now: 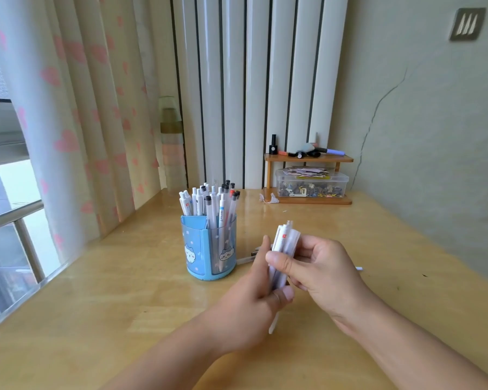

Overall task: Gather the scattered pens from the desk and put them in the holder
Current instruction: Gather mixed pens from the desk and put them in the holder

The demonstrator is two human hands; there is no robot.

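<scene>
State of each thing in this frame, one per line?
Holder: upright, full of pens.
Pen bundle: held by both hands, above the desk.
Left hand: grips the bundle low.
Right hand: grips the bundle's middle.
Loose pens: lying on the desk behind the hands.
Plastic box: lid on.

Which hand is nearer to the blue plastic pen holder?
Left. The left hand is just right of the blue plastic pen holder; the right hand is farther right.
</scene>
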